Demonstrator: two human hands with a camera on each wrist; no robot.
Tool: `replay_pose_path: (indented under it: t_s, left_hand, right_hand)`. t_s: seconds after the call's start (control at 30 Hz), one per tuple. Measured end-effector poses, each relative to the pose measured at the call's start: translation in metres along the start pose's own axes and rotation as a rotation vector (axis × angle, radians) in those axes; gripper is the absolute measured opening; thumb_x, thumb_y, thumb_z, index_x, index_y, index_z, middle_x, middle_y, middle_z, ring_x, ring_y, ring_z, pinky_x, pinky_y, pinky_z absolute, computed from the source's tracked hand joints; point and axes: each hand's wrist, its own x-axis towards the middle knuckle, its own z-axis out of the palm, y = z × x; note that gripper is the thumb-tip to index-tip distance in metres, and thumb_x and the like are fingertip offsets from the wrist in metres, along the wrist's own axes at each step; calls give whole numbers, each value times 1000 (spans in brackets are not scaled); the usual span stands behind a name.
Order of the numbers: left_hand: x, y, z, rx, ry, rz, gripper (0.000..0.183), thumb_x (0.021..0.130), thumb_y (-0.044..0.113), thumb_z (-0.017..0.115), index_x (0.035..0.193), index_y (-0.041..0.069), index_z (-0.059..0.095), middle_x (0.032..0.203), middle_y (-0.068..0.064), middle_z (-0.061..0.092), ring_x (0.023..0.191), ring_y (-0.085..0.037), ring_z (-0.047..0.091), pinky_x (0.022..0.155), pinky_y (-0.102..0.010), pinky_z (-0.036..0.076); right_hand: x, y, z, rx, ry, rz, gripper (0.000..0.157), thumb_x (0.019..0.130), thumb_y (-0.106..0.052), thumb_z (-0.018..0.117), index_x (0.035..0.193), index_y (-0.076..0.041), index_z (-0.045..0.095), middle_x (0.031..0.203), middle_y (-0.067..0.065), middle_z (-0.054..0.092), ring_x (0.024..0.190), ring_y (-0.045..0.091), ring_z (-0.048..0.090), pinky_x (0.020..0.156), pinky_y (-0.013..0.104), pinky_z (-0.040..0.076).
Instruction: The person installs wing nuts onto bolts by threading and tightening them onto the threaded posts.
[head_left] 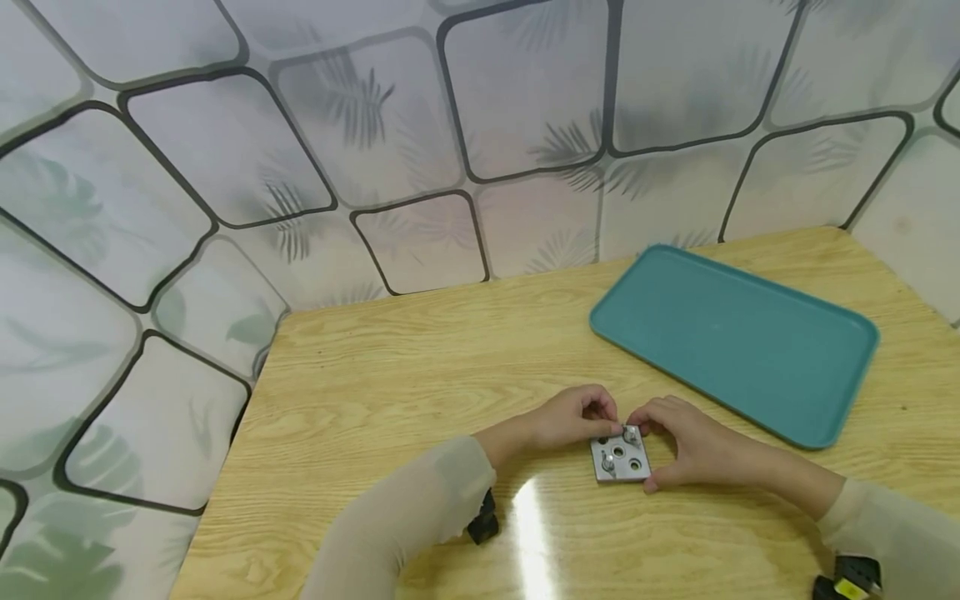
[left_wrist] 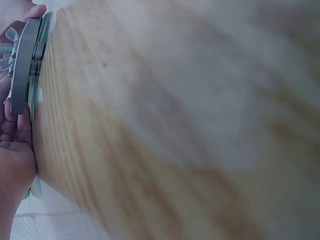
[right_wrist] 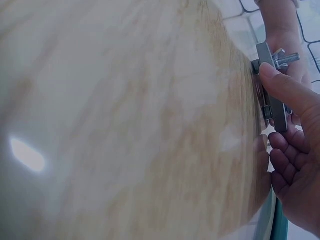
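A small square metal plate (head_left: pixel 619 467) with several round holes lies between both hands over the wooden table. Two wing nuts stand up from it, one at the near left (head_left: pixel 608 463), the other by the far right corner. In the right wrist view a threaded bolt (right_wrist: pixel 290 58) sticks out through a wing nut, and dark bolt heads (right_wrist: pixel 266 112) show on the underside. My left hand (head_left: pixel 573 417) pinches the plate's far edge, its curled fingertips partly hidden. With thumb and fingers spread along the right side, my right hand (head_left: pixel 693 442) grips the plate.
A teal rectangular tray (head_left: pixel 735 342) lies on the table (head_left: pixel 390 375) beyond the right hand. Behind and to the left hangs a patterned cloth (head_left: pixel 390 125). Black wrist devices show beneath both sleeves.
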Motion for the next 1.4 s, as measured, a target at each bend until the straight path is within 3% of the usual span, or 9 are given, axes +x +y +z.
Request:
replay_pose_path:
  t_s: [0.23, 0.4, 0.57, 0.97, 1.27, 1.4]
  left_hand:
    - [0, -3, 1, 6, -28, 27, 13, 92, 10, 62, 101, 1, 63, 92, -1, 62, 81, 1, 54, 73, -14, 45]
    - [-2, -4, -1, 96, -58, 54, 23, 87, 16, 69, 108, 7, 68, 102, 2, 59, 92, 3, 52, 83, -15, 45]
    - [-2, -4, -1, 142, -65, 69, 28, 82, 15, 74, 108, 8, 69, 100, 4, 57, 94, 3, 52, 86, -15, 45]
    - [1, -3, 1, 25, -15, -23, 14, 91, 13, 63, 98, 3, 57, 86, 2, 58, 77, -1, 53, 69, -15, 45]
    - [-1, -2, 0, 0, -49, 14, 18, 92, 13, 63, 107, 3, 62, 98, 0, 62, 84, 1, 55, 75, -15, 45]
    - [-1, -2, 0, 54, -90, 51, 25, 87, 12, 68, 111, 4, 64, 106, 0, 59, 92, 2, 53, 83, -15, 46]
  right_hand:
    - [0, 0, 1, -4, 4, -6, 66, 62, -46, 85, 109, -7, 58, 101, -4, 57, 89, 6, 48, 74, 26, 44]
    - [-1, -1, 0, 4, 0, -13, 66, 63, -44, 85, 111, -7, 58, 102, -2, 57, 89, 8, 49, 74, 26, 45]
    - [-1, -2, -1, 2, -13, 7, 67, 63, -44, 85, 112, -7, 58, 103, -1, 57, 90, 9, 49, 74, 27, 45]
    - [0, 1, 3, -17, 23, -36, 66, 62, -44, 85, 109, -6, 58, 101, -2, 57, 88, 6, 48, 73, 26, 45]
    - [0, 2, 3, -16, 24, -41, 67, 62, -43, 86, 110, -6, 58, 102, -1, 58, 88, 6, 48, 73, 26, 44]
    - [-1, 2, 2, -15, 17, -32, 67, 62, -43, 86, 110, -5, 58, 102, -1, 58, 88, 7, 48, 73, 26, 44]
